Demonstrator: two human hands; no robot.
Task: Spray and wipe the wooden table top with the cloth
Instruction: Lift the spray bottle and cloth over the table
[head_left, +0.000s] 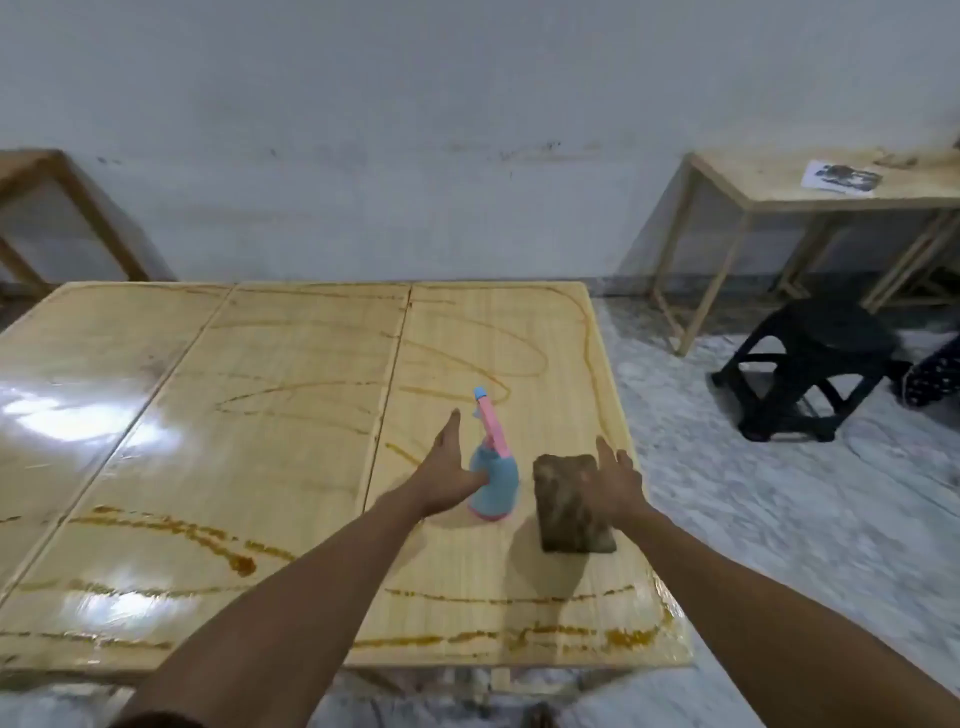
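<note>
— On the wooden worktop (291, 467), what is seen near the right edge?
— A blue and pink spray bottle (493, 480) is stood upright, with a folded brown cloth (571, 504) laid flat just beside it on the right. Brown streaks (171, 525) are smeared in loops and lines across the boards.

— How are the hands placed?
— The left hand (449, 475) is stretched out with fingers straight, its thumb touching the bottle's body. The right hand (618, 480) is spread and released at the cloth's right edge; nothing is grasped. A black stool (815, 364) is seen on the floor beyond.
</note>
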